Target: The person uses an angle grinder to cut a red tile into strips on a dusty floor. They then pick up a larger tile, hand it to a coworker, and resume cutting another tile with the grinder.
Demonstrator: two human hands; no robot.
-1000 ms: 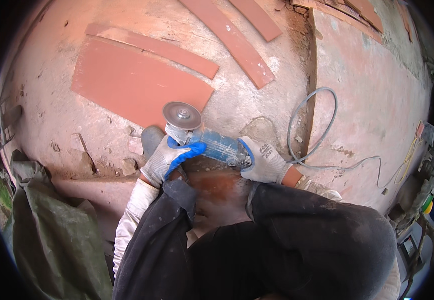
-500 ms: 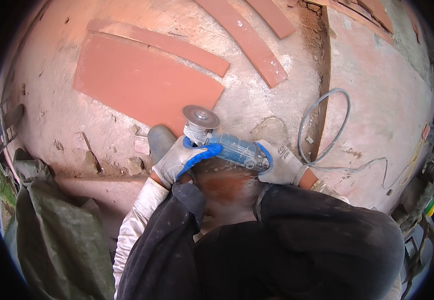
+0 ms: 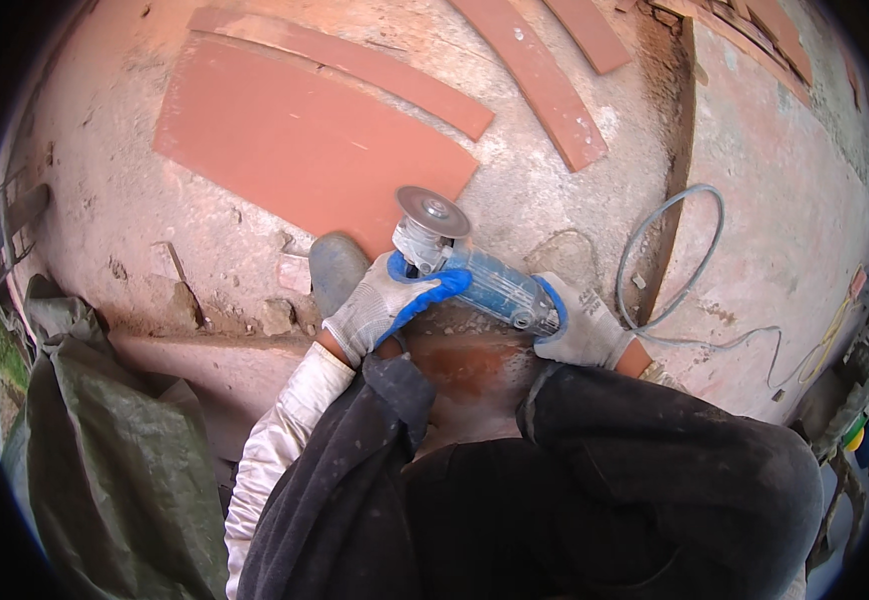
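Note:
Both of my gloved hands grip a blue angle grinder point(image 3: 500, 290) above my lap, its cutting disc point(image 3: 434, 211) up at the left end. My left hand point(image 3: 385, 305), in a grey and blue glove, wraps round the grinder near its metal gear head. At the tool's back end my right hand point(image 3: 580, 322) closes on the body, its fingers partly hidden. Beyond the disc a large red slab point(image 3: 305, 140) lies on the dusty ground, the disc overlapping its near right corner in view. A narrow red strip point(image 3: 355, 70) lies along the slab's far edge.
A long red strip point(image 3: 545, 90) and a shorter one point(image 3: 590, 35) lie farther off. A grey cable point(image 3: 720, 215) loops on the ground at right, beside a raised edge point(image 3: 683, 150). Broken stones point(image 3: 277, 317) and a green tarp point(image 3: 115, 430) are on the left.
The view has shifted a little, so slab, strips and cable sit farther right in the picture. Both hands keep their hold on the angle grinder.

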